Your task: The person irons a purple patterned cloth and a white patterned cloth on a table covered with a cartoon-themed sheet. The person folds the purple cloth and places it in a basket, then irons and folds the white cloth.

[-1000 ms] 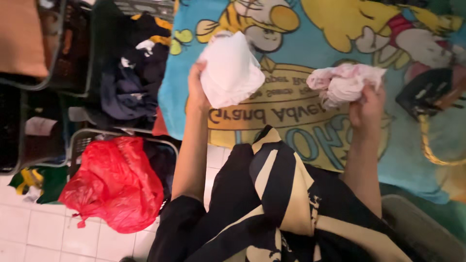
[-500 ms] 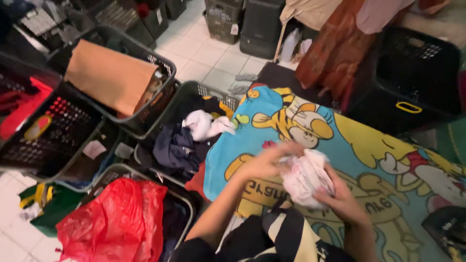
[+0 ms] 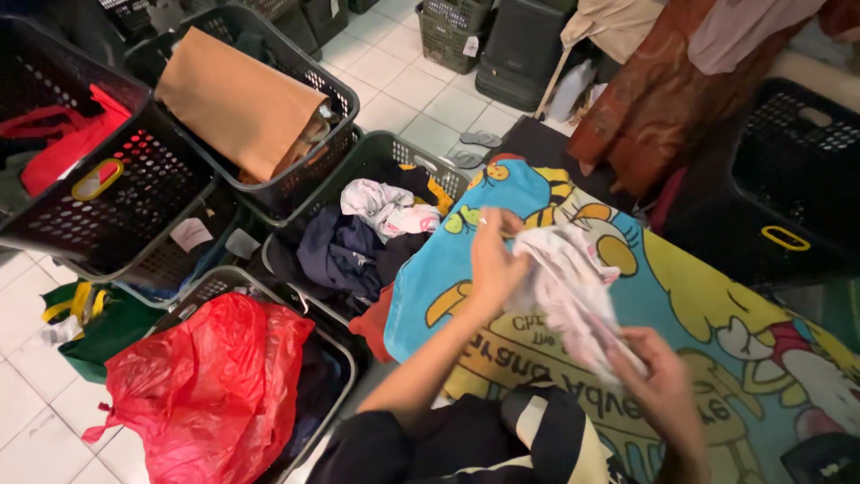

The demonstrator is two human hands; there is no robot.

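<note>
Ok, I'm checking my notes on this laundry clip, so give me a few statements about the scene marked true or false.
1. Both hands hold the pale patterned cloth. True: the left hand grips its upper end, the right hand its lower end.
2. The cloth is held over a bare tiled floor. False: it is over a blue cartoon blanket.
3. A red plastic bag sits in a basket at lower left. True.
4. The tan cloth lies on the blanket. False: it lies across a dark basket.
</note>
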